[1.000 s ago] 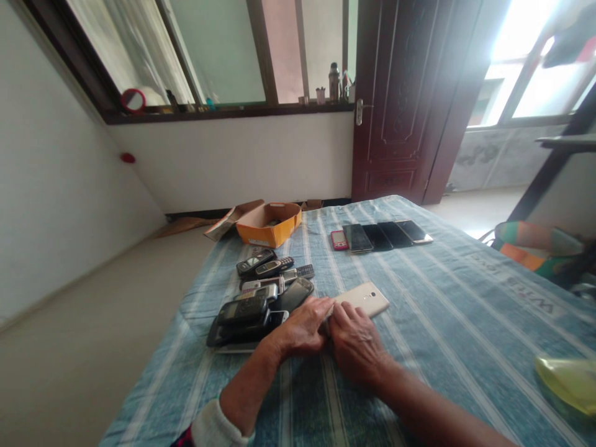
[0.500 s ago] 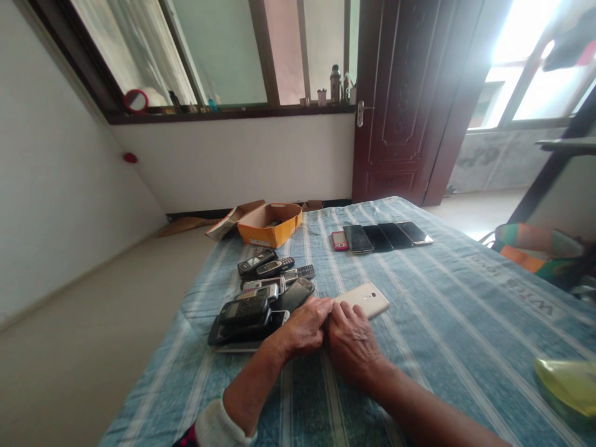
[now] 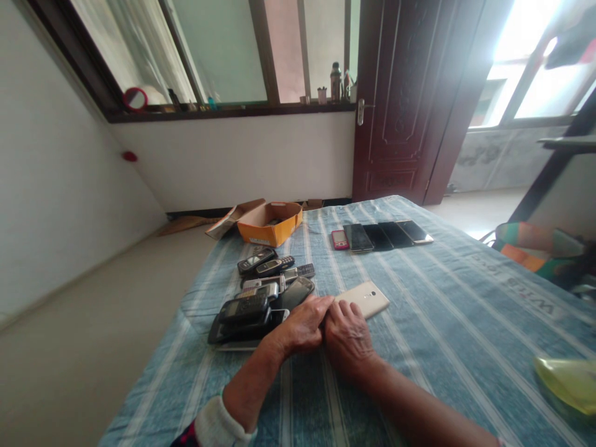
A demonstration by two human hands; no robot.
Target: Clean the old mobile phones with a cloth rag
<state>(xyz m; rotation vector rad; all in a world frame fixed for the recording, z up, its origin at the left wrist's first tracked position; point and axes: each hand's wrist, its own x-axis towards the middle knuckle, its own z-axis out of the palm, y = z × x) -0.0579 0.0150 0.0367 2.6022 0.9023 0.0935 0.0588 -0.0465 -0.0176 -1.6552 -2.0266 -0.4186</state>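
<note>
A gold smartphone (image 3: 365,298) lies back side up on the striped cloth, its camera lens toward the far right corner. My left hand (image 3: 302,324) is closed at the phone's near left end, thumb and fingers bent around it. Against it, my right hand (image 3: 349,332) has its fingers curled over the same end. Both hands hide that part of the phone and exactly what the fingertips press on. Just left of my left hand is a pile of old mobile phones (image 3: 244,308), with a dark smartphone (image 3: 295,295) leaning at its right side.
An open orange box (image 3: 267,234) stands at the table's far left edge. Several dark-screened smartphones (image 3: 393,234) lie in a row farther back, beside a small pink phone (image 3: 339,239). A yellow-green translucent object (image 3: 568,382) lies near the right edge of the striped cloth (image 3: 442,335).
My right hand has shifted slightly left, closer against my left hand. The gold smartphone stays in about the same place.
</note>
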